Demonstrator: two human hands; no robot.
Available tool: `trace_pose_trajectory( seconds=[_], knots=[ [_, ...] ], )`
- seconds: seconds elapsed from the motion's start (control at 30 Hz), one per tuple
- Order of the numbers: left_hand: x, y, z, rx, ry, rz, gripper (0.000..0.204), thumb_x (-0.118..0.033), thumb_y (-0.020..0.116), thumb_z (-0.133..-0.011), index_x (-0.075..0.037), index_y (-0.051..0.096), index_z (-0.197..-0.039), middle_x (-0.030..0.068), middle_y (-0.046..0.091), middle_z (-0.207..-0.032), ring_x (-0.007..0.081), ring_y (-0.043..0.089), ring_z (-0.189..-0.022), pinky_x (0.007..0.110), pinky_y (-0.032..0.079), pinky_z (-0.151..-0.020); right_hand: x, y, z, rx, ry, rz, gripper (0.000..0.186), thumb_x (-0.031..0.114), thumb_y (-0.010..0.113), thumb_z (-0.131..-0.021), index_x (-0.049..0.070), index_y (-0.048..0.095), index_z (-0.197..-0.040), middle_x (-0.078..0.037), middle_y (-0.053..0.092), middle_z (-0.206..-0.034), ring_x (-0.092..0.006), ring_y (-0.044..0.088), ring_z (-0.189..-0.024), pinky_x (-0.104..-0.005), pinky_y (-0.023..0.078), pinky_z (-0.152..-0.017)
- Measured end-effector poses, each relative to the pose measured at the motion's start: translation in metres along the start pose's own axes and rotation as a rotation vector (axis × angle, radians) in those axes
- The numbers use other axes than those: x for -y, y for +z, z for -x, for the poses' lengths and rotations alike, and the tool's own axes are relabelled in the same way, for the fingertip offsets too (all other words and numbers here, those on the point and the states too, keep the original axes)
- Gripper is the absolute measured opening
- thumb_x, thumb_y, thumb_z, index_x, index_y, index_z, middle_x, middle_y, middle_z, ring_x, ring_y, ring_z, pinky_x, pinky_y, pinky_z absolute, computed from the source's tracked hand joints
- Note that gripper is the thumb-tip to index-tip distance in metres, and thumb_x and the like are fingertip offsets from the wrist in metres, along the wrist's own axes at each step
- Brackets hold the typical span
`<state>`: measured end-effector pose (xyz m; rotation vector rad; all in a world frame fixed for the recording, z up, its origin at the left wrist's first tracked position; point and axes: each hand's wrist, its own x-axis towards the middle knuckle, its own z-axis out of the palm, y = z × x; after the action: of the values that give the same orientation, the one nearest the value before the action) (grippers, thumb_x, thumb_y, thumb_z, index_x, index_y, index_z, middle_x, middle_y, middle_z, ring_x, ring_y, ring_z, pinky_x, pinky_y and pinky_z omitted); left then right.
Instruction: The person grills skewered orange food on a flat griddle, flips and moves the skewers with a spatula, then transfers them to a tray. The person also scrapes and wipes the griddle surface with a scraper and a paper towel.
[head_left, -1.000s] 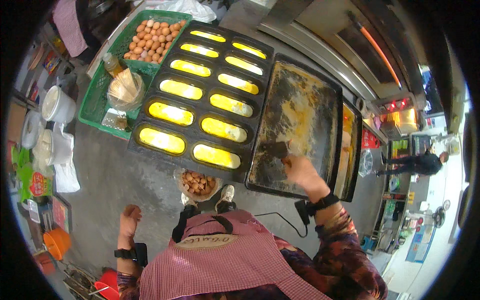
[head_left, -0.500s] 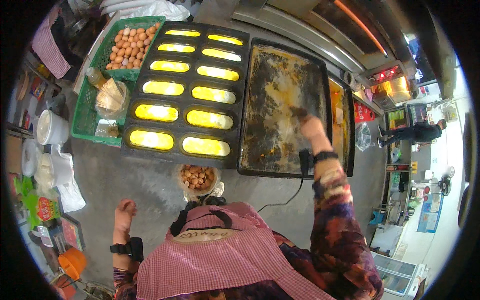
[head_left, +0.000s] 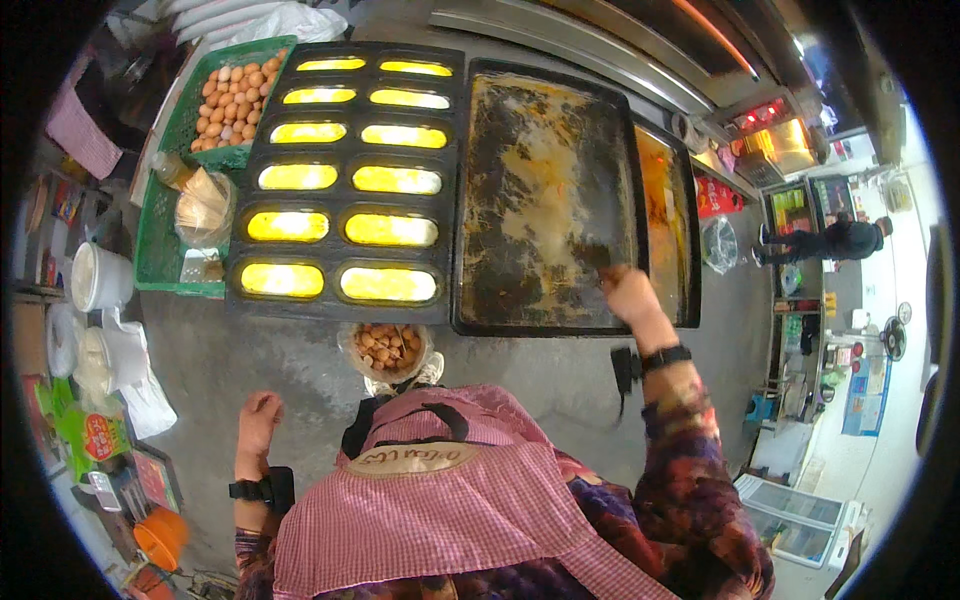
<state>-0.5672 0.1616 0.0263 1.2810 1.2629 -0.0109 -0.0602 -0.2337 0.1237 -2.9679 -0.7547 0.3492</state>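
Note:
My right hand [head_left: 632,297] is closed over the near right part of a large black baking tray [head_left: 466,250], whose surface is stained and greasy. A small dark brush-like tool [head_left: 594,256] sticks out from its fingers onto the tray; its exact shape is hard to make out. To the left lies a black mould pan [head_left: 335,255] with two columns of oval hollows, each filled with bright yellow and white egg-like mixture [head_left: 388,284]. My left hand [head_left: 260,422] hangs low beside my body, fingers curled, with nothing seen in it.
A green crate [head_left: 150,250] at the far left holds brown eggs [head_left: 232,105] and a bag of wooden sticks [head_left: 203,207]. Eggshells fill a bucket [head_left: 388,350] by my feet. Another orange-stained tray [head_left: 660,220] adjoins on the right. A person [head_left: 830,241] stands far right.
My right hand and the dark tool have moved nearer to me over the tray. The view has shifted, so the pans sit further left and slightly higher. My left hand stays low.

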Motion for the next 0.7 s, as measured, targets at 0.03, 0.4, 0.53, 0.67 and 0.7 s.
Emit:
trace_pose_trajectory(
  seconds=[0.03,0.4,0.53,0.67,0.7],
  knots=[
    [-0.005,0.003,-0.003,0.007,0.020,-0.024,0.015,-0.018,0.060,-0.088,-0.006,0.061,-0.097,0.0014,0.060,-0.084,0.0116,0.055,-0.071,0.026,0.043,-0.063,-0.002,-0.006,-0.006,-0.097,-0.066,-0.042,0.023,0.020,0.055,-0.082,0.007,0.065,-0.098,-0.022,0.065,-0.087,-0.0398,0.063,-0.083,-0.0464,0.052,-0.074],
    [-0.023,0.020,-0.013,0.066,0.067,-0.052,0.012,-0.014,0.057,-0.089,-0.005,0.059,-0.096,0.0008,0.059,-0.086,0.0102,0.054,-0.072,0.024,0.044,-0.063,0.014,0.019,0.050,0.117,-0.147,0.031,0.022,0.021,0.053,-0.084,0.011,0.060,-0.102,-0.019,0.065,-0.083,-0.0392,0.062,-0.078,-0.0494,0.050,-0.069],
    [-0.030,0.026,-0.015,0.019,0.128,-0.052,0.009,-0.012,0.057,-0.088,-0.006,0.059,-0.094,0.0008,0.058,-0.082,0.0109,0.054,-0.069,0.025,0.045,-0.062,0.028,0.008,0.074,0.178,-0.051,0.035,0.023,0.021,0.052,-0.085,0.007,0.059,-0.102,-0.020,0.065,-0.087,-0.0392,0.062,-0.081,-0.0509,0.050,-0.071],
    [-0.030,0.024,-0.011,0.015,0.047,-0.045,0.014,-0.013,0.059,-0.088,-0.006,0.059,-0.099,0.0015,0.059,-0.089,0.0108,0.056,-0.075,0.024,0.045,-0.065,0.005,-0.006,0.116,0.131,0.139,-0.016,0.022,0.022,0.051,-0.087,0.010,0.062,-0.102,-0.020,0.066,-0.087,-0.0391,0.063,-0.082,-0.0505,0.050,-0.072],
    [-0.030,0.024,-0.008,0.038,0.063,-0.038,0.014,-0.014,0.060,-0.087,-0.006,0.059,-0.099,0.0015,0.059,-0.089,0.0112,0.056,-0.075,0.024,0.045,-0.065,-0.007,-0.008,0.109,0.175,0.225,0.025,0.022,0.022,0.051,-0.087,0.010,0.063,-0.100,-0.020,0.066,-0.086,-0.0394,0.063,-0.082,-0.0499,0.050,-0.072]
  ],
)
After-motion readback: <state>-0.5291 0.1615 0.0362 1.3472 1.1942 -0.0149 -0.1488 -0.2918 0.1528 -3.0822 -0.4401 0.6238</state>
